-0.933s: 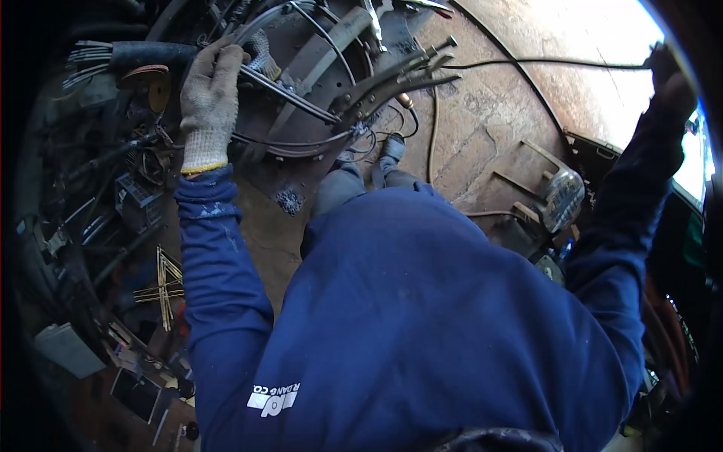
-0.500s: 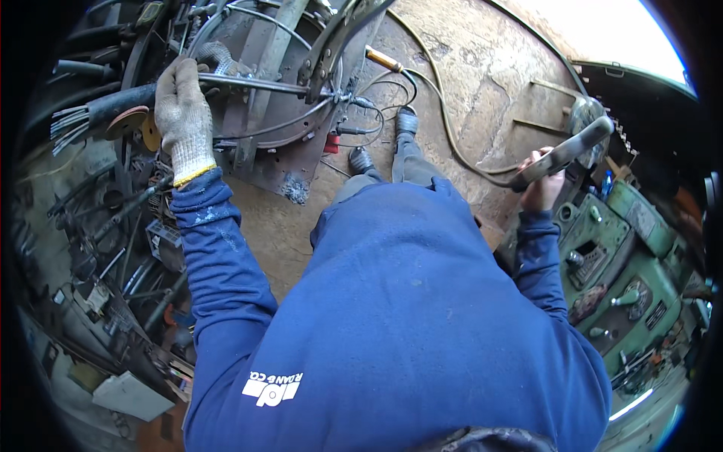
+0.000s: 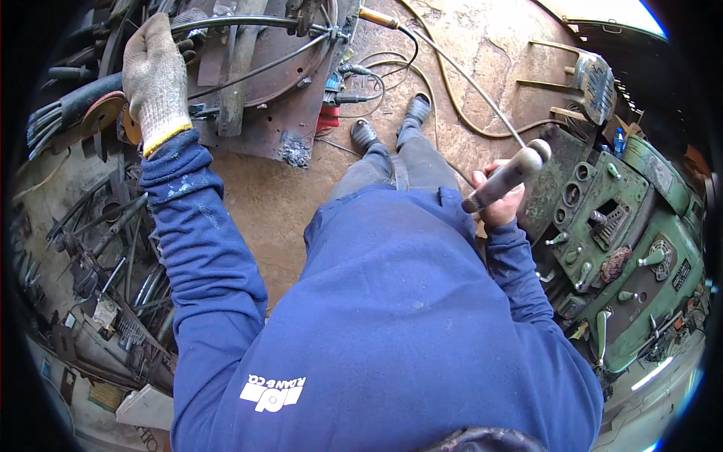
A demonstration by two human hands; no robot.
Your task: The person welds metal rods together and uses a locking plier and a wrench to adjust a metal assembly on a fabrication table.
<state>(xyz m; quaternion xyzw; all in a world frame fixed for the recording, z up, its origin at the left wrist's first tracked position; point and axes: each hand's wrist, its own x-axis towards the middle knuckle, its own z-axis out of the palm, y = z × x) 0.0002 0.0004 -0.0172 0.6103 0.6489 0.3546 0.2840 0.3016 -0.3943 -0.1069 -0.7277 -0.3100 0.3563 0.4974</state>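
Note:
My left hand (image 3: 156,71), in a cream knitted glove with a yellow cuff, is closed around the end of a metal bar (image 3: 233,21) over the far left of the steel table. Just beyond it is a dark grey glove-like shape, and I cannot tell whose it is. A bundle of thick black cable (image 3: 90,98) and a brown abrasive disc (image 3: 102,114) are beside my left wrist. My bare right hand (image 3: 503,197) grips a grey tool with a thick rounded end (image 3: 506,181), held at my right side. A thin straight line runs up-left from its end; its exact kind is unclear.
The rusty steel table (image 3: 260,124) carries bent rods. A wooden-handled tool (image 3: 379,18) and a hose (image 3: 482,134) are to its right. At right stand a stool-like object (image 3: 595,87) and a green machine (image 3: 602,218) with levers. Metal scrap (image 3: 113,226) fills the left.
My right hand has come down and left, closer to my body, with the grey tool turned. My left hand appears farther up and left, still on the bar. The view has shifted.

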